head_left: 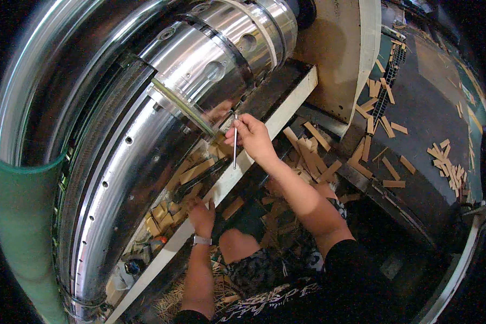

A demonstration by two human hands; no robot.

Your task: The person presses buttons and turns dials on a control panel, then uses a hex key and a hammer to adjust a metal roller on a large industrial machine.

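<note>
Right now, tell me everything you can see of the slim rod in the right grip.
The rod is straight, silvery and shiny, apparently metal. It runs nearly upright in the picture, its upper part pinched in the right grip, which partly covers it. Its bare lower end shows against the pale beam; whether the two touch cannot be told.

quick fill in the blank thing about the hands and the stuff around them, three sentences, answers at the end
1. The upper hand in the picture holds a thin metal rod and is the person's ____ one.
2. The lower hand, with a pale band around its wrist, is the person's ____ one.
3. The large smooth curved piece at the picture's lower left is coloured ____.

Missing words: right; left; green.
</note>
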